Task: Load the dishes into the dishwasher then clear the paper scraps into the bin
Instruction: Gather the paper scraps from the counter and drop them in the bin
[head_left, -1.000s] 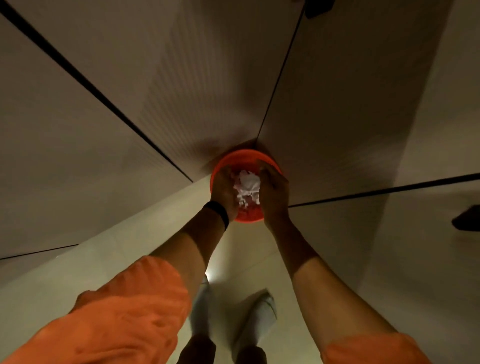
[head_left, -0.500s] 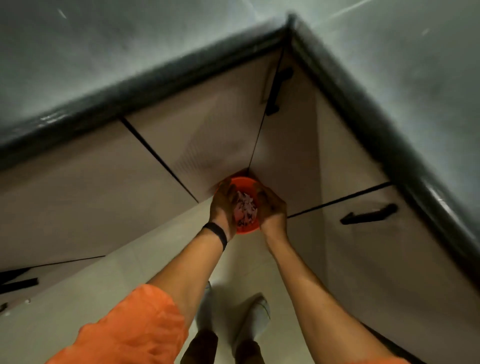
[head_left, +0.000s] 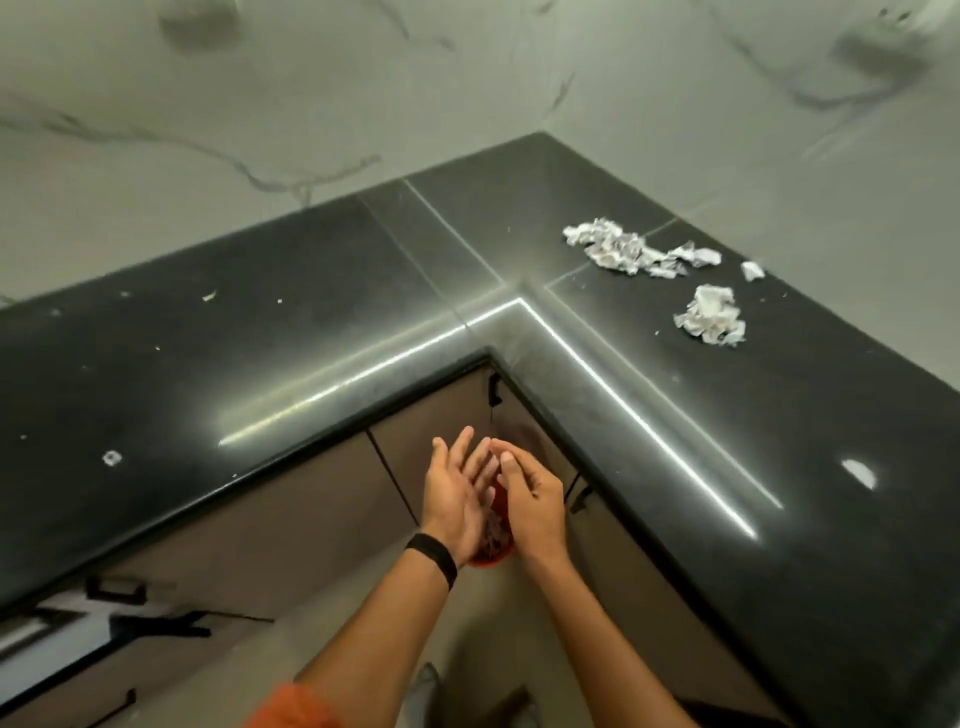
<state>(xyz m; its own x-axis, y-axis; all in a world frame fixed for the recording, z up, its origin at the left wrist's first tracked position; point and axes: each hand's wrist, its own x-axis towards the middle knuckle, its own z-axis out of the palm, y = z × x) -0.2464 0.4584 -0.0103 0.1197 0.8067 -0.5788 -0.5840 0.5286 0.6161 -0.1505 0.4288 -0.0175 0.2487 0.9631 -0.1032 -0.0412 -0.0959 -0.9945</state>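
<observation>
My left hand (head_left: 457, 488) and my right hand (head_left: 530, 499) are raised side by side above the orange bin (head_left: 491, 555), which stands on the floor in the cabinet corner and holds paper scraps. Both hands are empty, the left with fingers straight, the right with fingers loosely bent. Most of the bin is hidden behind the hands. Crumpled paper scraps (head_left: 631, 251) lie on the black countertop (head_left: 311, 332) at the far right, with another clump (head_left: 710, 314) nearer to me and a small piece (head_left: 752, 270) beside them.
The L-shaped countertop wraps around the corner, with tiny crumbs on its left run and a small white bit (head_left: 111, 458) near the front edge. Brown cabinet doors with black handles (head_left: 493, 389) sit below. A marbled wall rises behind.
The view has risen from the floor to the countertop. My hands have lifted out of the bin and released the paper, which now lies inside it.
</observation>
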